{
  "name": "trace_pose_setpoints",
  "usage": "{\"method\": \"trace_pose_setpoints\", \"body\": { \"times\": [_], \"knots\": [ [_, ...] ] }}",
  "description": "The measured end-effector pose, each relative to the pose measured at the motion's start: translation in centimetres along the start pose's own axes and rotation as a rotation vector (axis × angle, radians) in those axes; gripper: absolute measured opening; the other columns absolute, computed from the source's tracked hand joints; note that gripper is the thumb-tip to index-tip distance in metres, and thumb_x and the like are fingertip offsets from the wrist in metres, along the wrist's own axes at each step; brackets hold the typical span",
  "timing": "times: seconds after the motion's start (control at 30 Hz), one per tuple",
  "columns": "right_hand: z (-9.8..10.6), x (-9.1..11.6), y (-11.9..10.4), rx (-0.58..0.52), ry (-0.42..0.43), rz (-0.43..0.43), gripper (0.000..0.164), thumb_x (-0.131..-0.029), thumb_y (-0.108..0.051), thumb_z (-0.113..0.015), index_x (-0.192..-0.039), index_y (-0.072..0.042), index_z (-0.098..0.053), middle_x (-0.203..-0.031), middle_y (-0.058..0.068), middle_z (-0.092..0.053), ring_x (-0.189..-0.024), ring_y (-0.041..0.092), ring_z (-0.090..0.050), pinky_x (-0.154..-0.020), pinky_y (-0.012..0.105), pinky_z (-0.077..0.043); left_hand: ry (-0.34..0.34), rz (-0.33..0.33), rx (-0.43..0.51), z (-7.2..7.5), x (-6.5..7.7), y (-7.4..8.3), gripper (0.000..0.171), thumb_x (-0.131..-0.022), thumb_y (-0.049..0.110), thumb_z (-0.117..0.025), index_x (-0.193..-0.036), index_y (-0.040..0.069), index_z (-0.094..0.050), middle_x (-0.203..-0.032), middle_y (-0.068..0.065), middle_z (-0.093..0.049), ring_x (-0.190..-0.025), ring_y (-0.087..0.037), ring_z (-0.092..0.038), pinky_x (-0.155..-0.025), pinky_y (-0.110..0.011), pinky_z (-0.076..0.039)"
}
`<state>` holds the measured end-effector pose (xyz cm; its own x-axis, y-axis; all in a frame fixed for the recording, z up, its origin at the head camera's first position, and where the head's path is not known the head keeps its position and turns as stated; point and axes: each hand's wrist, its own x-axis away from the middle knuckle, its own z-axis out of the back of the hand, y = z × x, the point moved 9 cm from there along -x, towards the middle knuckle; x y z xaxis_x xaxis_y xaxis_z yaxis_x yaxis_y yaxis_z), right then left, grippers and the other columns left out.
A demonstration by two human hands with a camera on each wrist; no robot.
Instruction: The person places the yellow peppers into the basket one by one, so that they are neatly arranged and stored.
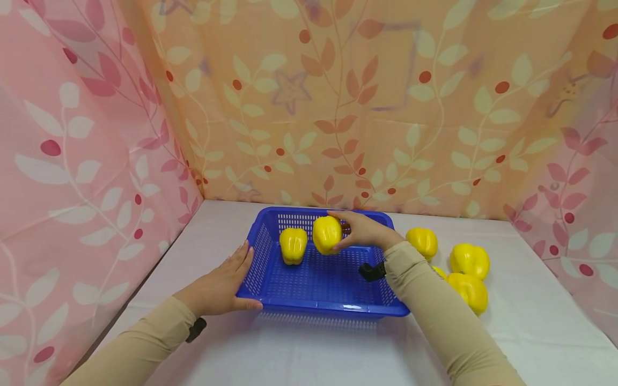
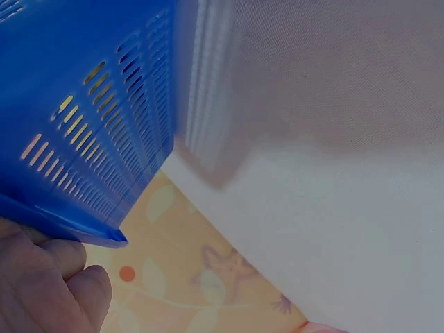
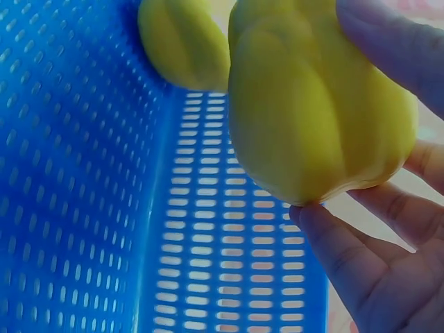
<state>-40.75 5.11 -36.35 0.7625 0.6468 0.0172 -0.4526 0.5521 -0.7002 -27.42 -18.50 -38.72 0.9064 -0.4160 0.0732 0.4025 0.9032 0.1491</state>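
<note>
- basket [image 1: 333, 307] near the worktop's [image 1: 270, 359] back edge in the head view; left hand [image 1: 219, 284] spread at its front left corner, right hand [image 1: 363, 228] pinching a yellow pepper [image 1: 326, 236] over it; another pepper [image 1: 293, 246] inside, more peppers [image 1: 470, 261] toward the worktop's right edge.
- left wrist view: fingers touch the basket's rim.
- right wrist view: thumb and fingers grip the pepper.

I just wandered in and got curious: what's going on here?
A person's right hand has a yellow pepper in its grip, over the blue basket. The left hand rests against the basket's left side. A second pepper sits in the basket, against nobody's hand. At least four other peppers are on the table to the basket's right, one of them mostly hidden by the right sleeve.
</note>
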Motion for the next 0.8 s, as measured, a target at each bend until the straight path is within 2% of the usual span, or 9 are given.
{"method": "trace_pose_setpoints", "body": {
  "times": [0.23, 0.37, 0.53, 0.8],
  "knots": [
    [-0.7, -0.6, 0.8, 0.084, -0.02, -0.034, 0.094, -0.067, -0.031, -0.081, -0.144, -0.015, -0.03, -0.136, 0.007, -0.042, -0.11, 0.026, -0.049, -0.098, 0.042, -0.04, 0.01, -0.023, 0.001, 0.0, 0.0, 0.1, 0.116, -0.07, 0.074, -0.053, -0.145, -0.001, -0.005, -0.152, -0.018, 0.006, -0.139, -0.031, -0.001, -0.109, -0.047, -0.016],
    [-1.0, -0.7, 0.9, 0.113, -0.019, -0.038, 0.092, -0.068, -0.031, -0.081, -0.143, -0.014, -0.031, -0.135, 0.006, -0.044, -0.11, 0.023, -0.048, -0.098, 0.04, -0.041, 0.011, -0.025, -0.007, 0.0, 0.0, 0.1, 0.117, -0.07, 0.075, -0.051, -0.145, -0.001, -0.005, -0.152, -0.018, 0.005, -0.139, -0.031, -0.001, -0.109, -0.047, -0.017],
    [-1.4, -1.0, 0.9, 0.161, -0.029, -0.01, 0.089, -0.07, -0.026, -0.08, -0.143, -0.01, -0.032, -0.132, 0.008, -0.046, -0.106, 0.023, -0.049, -0.096, 0.038, -0.042, 0.015, -0.029, -0.001, 0.2, 0.0, 0.2, 0.117, -0.07, 0.075, -0.051, -0.145, -0.001, -0.005, -0.152, -0.019, 0.005, -0.139, -0.032, -0.002, -0.109, -0.047, -0.017],
    [-2.2, -1.2, 1.2, 0.194, -0.055, -0.01, 0.087, -0.069, -0.025, -0.08, -0.14, -0.006, -0.035, -0.134, 0.01, -0.044, -0.114, 0.024, -0.045, -0.102, 0.041, -0.036, 0.011, -0.024, -0.001, 0.2, 0.0, 0.2, 0.117, -0.07, 0.075, -0.052, -0.145, -0.001, -0.005, -0.152, -0.018, 0.005, -0.139, -0.031, -0.002, -0.109, -0.047, -0.017]
  ]
}}
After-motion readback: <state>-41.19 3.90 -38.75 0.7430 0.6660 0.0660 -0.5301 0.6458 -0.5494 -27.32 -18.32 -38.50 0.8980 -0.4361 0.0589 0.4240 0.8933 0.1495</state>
